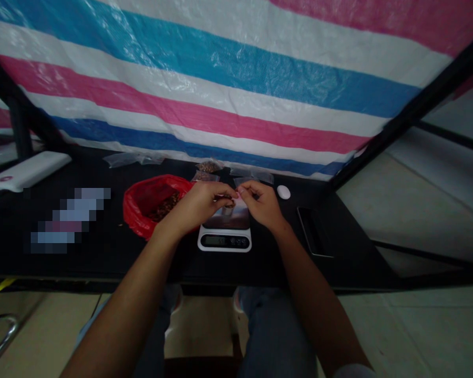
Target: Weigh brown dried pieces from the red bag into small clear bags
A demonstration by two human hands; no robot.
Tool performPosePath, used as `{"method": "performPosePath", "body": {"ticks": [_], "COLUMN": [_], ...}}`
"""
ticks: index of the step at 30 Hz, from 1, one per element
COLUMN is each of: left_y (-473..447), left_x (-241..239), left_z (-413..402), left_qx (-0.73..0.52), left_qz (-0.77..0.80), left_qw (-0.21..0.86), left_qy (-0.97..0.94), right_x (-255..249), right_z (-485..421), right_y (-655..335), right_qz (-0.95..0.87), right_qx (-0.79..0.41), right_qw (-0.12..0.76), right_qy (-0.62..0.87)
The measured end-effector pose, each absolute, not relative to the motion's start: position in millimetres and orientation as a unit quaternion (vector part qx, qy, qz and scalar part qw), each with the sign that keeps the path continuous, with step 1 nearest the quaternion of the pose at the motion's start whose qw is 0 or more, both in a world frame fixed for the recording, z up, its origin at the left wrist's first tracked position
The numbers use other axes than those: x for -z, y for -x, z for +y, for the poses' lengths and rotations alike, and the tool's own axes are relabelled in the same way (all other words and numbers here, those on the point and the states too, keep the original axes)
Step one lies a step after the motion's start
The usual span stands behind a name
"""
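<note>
A white digital kitchen scale (224, 248) lies in front of me, with a small cup (227, 210) of brown bits on its dark plate. Over the cup's left side reaches my left hand (203, 202), thumb and fingers closed near the rim. My right hand (262, 205) is in a pinch just right of the cup. Fingertips of both hands meet at a small pinkish thing (238, 195), too small to name. Left of the scale, a red plastic bag (136, 210) stands open with dark brown pieces (163, 208) inside, partly behind my left arm.
Clear plastic bags (132, 159) lie along the back of the black table (142, 265), and a filled one (209, 166) holds brown bits. To the right are a white round lid-like disc (284, 192) and a phone (313, 231). A white device (27, 170) sits far left.
</note>
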State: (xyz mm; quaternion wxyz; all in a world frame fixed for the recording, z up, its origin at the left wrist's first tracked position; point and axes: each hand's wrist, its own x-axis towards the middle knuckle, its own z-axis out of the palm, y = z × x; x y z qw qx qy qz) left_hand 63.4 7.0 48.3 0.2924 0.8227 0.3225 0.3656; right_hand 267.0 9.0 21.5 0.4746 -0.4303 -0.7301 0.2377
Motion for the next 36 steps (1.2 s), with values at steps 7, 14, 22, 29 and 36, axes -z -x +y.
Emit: {"method": "performPosePath", "body": {"ticks": [7,14,22,29,36], "left_y": [-60.0,-54.8,-57.3,-59.3,-60.9], "left_x": [-46.2,-44.9,-43.9,-40.6,-41.7], "left_z": [7.4,7.3,7.7,9.3,8.4], "left_qx": [-0.36,-0.366,-0.397,-0.432,-0.459], "left_qz": [0.315,0.311,0.299,0.295,0.305], "left_qw": [0.328,0.355,0.4,0.408,0.397], "left_qy": [-0.814,-0.802,-0.77,-0.748,-0.734], "right_x": [-18.7,-21.4,-20.2,-18.9,-18.8], "right_z": [10.3,9.2,9.9,9.6,10.8], "right_y": [-267.3,-266.3,-268.0,-267.4,-266.9], "right_qz": [-0.731,-0.737,-0.755,-0.755,-0.748], "right_qx": [-0.248,-0.257,-0.267,-0.295,-0.298], "right_qw": [0.469,0.457,0.419,0.414,0.421], "right_qy": [0.43,0.426,0.427,0.415,0.417]}}
